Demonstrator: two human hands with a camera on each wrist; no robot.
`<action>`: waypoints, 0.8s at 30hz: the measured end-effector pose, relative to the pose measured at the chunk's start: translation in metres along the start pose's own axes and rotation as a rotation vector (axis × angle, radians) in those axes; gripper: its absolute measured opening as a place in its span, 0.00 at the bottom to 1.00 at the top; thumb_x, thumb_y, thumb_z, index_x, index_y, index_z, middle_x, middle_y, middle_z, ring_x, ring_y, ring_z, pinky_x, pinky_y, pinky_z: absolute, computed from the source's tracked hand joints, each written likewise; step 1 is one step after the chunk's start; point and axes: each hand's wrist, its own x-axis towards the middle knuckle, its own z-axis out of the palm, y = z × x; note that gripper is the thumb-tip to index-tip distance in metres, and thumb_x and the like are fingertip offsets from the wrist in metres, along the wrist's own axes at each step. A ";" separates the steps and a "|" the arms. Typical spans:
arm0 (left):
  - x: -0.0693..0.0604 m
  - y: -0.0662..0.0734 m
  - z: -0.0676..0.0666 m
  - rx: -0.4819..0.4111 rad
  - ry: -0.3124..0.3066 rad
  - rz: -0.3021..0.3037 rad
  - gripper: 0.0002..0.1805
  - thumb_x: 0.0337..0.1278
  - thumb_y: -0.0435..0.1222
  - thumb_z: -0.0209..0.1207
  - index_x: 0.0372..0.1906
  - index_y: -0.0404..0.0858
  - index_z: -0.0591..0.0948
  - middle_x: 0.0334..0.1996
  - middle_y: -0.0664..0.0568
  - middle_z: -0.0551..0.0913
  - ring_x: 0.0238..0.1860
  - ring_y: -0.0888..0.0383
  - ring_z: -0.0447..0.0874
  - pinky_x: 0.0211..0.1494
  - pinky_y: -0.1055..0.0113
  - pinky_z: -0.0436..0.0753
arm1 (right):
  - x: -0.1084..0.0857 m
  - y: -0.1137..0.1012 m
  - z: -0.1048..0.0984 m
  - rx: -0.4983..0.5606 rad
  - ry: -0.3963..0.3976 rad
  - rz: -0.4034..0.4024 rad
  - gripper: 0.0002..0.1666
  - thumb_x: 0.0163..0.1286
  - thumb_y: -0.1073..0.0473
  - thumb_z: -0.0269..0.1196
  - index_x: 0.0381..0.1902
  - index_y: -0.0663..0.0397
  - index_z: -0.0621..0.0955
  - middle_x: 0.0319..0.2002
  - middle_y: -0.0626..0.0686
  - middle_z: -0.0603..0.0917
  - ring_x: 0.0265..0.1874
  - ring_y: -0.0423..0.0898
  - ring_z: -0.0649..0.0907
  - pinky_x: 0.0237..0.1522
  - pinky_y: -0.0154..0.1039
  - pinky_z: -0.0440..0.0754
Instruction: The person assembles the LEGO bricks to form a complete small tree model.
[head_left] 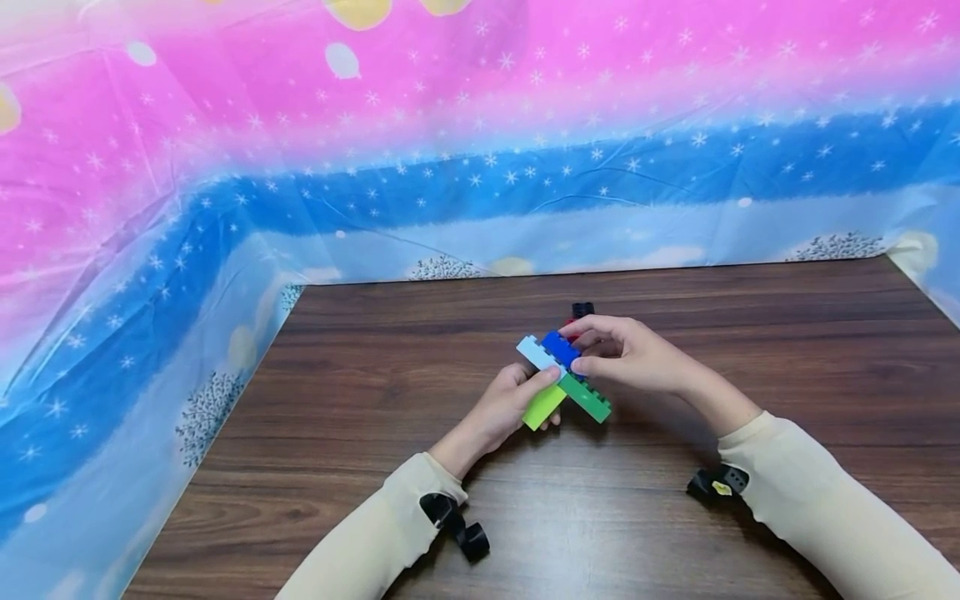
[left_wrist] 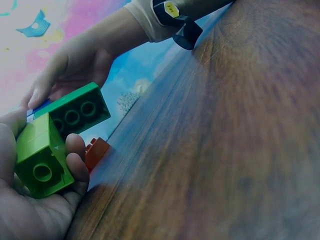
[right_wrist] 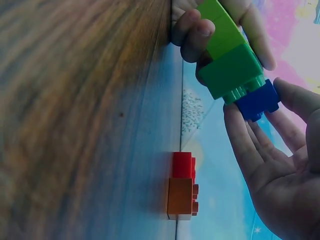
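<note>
Snowflake-printed cloth hung across the top of the frame, behind a dark wooden table. Just right of the frame's middle, above the wood, was the blue brick, its long axis slanting from upper left to lower right. It lay against the studded upper-right side of the pale blue brick, nearly parallel to it; whether the two were fully seated I couldn't tell. Toward the lower right, in line with the pale one, ran the green brick; the lime brick stuck out to the lower left.

From the right, the right hand pinched the blue one between thumb and fingertips, so the cluster was down and left of those fingers. It was the nearer hand to that brick: the left hand, at lower left, gripped the lime one, its thumb across the joint.

Beyond the right fingers stood a black piece and a red brick, with an orange brick beside the red in the right wrist view.
</note>
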 end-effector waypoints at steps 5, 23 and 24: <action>0.001 0.000 -0.001 0.036 -0.026 -0.008 0.20 0.83 0.42 0.51 0.51 0.25 0.79 0.25 0.50 0.83 0.22 0.59 0.83 0.27 0.68 0.82 | -0.002 -0.001 -0.002 -0.005 -0.005 0.006 0.25 0.74 0.64 0.68 0.68 0.59 0.79 0.49 0.56 0.87 0.48 0.52 0.87 0.52 0.42 0.86; -0.001 0.000 -0.002 0.076 -0.031 0.000 0.21 0.85 0.42 0.49 0.58 0.25 0.77 0.24 0.51 0.82 0.23 0.59 0.81 0.27 0.69 0.81 | -0.003 0.002 0.001 0.040 -0.012 0.018 0.25 0.73 0.67 0.69 0.66 0.68 0.80 0.50 0.58 0.89 0.48 0.50 0.88 0.50 0.39 0.87; 0.000 -0.001 -0.002 0.074 -0.033 0.000 0.22 0.85 0.42 0.49 0.59 0.24 0.77 0.24 0.51 0.82 0.23 0.59 0.81 0.27 0.69 0.80 | -0.003 0.002 0.002 0.041 -0.011 0.017 0.25 0.73 0.67 0.69 0.66 0.68 0.80 0.50 0.58 0.89 0.48 0.50 0.88 0.49 0.39 0.87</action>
